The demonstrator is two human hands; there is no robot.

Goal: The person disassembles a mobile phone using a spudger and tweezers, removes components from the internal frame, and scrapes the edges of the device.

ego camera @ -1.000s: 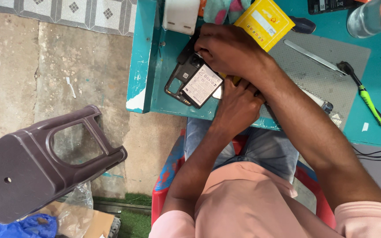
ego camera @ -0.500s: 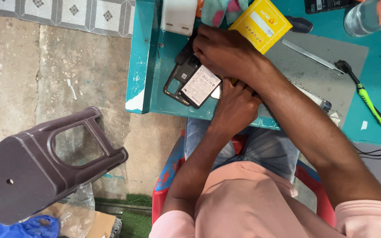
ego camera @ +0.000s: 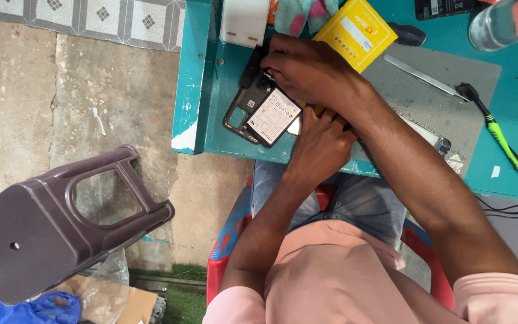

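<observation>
A black phone [ego camera: 242,107] lies opened, back side up, near the left corner of the teal table [ego camera: 194,90]. Its battery [ego camera: 274,117] with a white label shows in the frame. My right hand [ego camera: 313,71] reaches across from the right and grips the phone's far end, fingers curled over the edge. My left hand [ego camera: 324,144] comes up from below and holds the phone's near end beside the battery. The part of the phone under both hands is hidden.
A yellow box [ego camera: 355,31], a white block [ego camera: 244,21] and a cloth lie at the table's back. A grey mat [ego camera: 451,108] carries metal tweezers [ego camera: 418,75] and a green-handled tool [ego camera: 500,133]. A clear bottle [ego camera: 502,21] stands far right. A brown stool [ego camera: 43,228] lies tipped on the floor.
Almost nothing: both hands stay on the phone in the same place, and the view shifts only slightly.
</observation>
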